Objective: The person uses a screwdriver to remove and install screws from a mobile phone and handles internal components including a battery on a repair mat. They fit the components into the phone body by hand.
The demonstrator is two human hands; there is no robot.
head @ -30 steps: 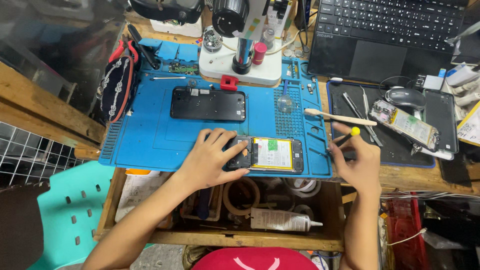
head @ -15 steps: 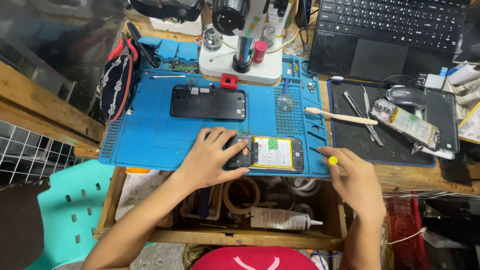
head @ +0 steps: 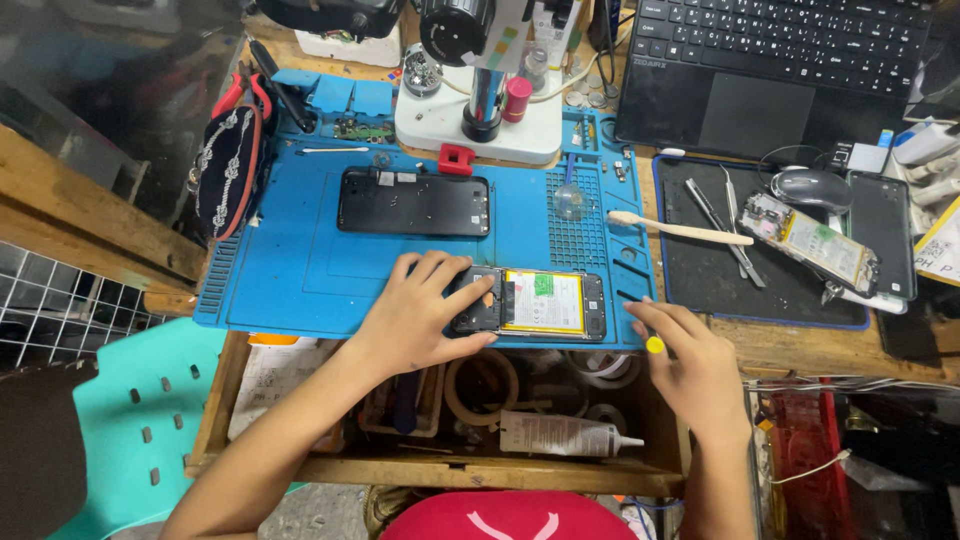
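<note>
Blue mat (head: 300, 270) on the table carries an opened phone (head: 540, 304), its left end hidden under the left hand (head: 425, 315), whose grip presses it flat. A yellow-bordered battery label with a green patch lies just right of that grip. The right hand (head: 695, 365) pinches a yellow-tipped tool (head: 654, 344), its shaft hidden, near the phone's right end.

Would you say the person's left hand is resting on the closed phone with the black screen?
No, the left hand presses the opened phone; the black phone lies untouched.
</note>
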